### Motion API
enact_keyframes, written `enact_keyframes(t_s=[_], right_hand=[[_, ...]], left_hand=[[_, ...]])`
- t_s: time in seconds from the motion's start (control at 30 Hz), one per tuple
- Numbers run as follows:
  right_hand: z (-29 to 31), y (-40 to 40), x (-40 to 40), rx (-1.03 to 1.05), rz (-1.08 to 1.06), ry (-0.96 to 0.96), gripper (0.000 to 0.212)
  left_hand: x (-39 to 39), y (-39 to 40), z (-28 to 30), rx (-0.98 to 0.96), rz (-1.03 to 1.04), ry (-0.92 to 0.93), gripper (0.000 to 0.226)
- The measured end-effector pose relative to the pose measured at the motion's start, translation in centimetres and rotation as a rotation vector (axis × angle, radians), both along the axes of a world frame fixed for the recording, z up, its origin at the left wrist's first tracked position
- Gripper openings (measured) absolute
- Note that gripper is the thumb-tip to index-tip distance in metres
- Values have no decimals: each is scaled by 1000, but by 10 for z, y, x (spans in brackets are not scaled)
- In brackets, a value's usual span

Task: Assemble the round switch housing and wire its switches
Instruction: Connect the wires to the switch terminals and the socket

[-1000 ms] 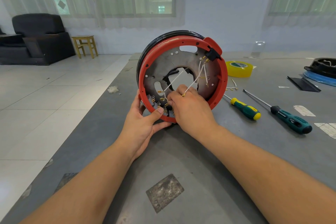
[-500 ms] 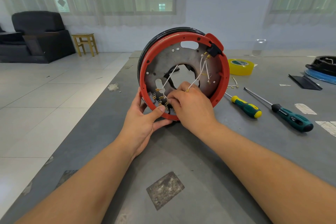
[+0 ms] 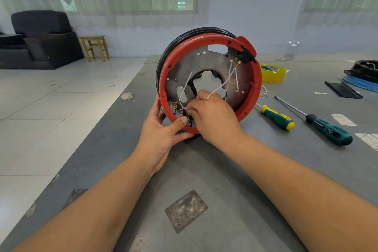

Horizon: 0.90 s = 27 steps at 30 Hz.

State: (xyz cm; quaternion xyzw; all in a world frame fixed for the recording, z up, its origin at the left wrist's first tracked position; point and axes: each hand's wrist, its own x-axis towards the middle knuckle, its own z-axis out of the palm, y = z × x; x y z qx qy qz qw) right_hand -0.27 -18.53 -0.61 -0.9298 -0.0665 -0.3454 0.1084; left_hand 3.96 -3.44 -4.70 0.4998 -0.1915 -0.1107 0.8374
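The housing (image 3: 210, 80), a red ring around a grey metal plate with a black rim behind it, is stood on edge on the grey surface (image 3: 235, 180), its open face turned toward the camera. It is steadied at its lower left by the left hand (image 3: 163, 131), whose thumb is pressed on the front of the red ring while the fingers are curled behind the edge.

The right hand (image 3: 214, 116) is held against the lower inside of the housing, fingers bunched at a cluster of brass terminals (image 3: 180, 109). A white wire (image 3: 185, 88) appears to be pinched there, though the fingertips are hidden behind the knuckles and the exact hold cannot be told. Further white wires (image 3: 230, 77) are run from a black switch (image 3: 244, 56) at the upper right rim down toward the hand, one ending in a free brass connector just above the knuckles.

The wiring step is judged to be in hand: a lead is being seated on a lower terminal, with at least one lead not yet attached. The next move calls for the connector to be lined up squarely with its tab and pushed home while the housing is braced against tipping.

Two screwdrivers (image 3: 276, 116) lie to the right, untouched, with a yellow tape roll (image 3: 272, 72) behind them.
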Motion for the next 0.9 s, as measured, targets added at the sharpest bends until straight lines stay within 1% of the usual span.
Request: enact_keyframes(t_s=[0.17, 0.27, 0.4, 0.5, 0.6, 0.73, 0.9], right_hand=[[1, 0, 0, -124, -18, -23, 11], [1, -1, 1, -153, -21, -28, 12], [-2, 0, 0, -106, -27, -29, 18], [-2, -1, -4, -25, -29, -28, 21], [-2, -1, -5, -7, -32, -20, 21], [-5, 2, -6, 9, -16, -3, 22], [-4, 2, -7, 26, -21, 9, 21]], left_hand=[[-1, -1, 0, 13, 19, -5, 71], [-2, -1, 1, 19, 24, -3, 71], [-3, 1, 3, 29, 17, 2, 72], [-4, 3, 8, 64, 25, 27, 79], [-2, 4, 10, 91, 54, 33, 75], [0, 6, 11, 75, 50, 82, 66], [3, 12, 17, 64, 5, 149, 69]])
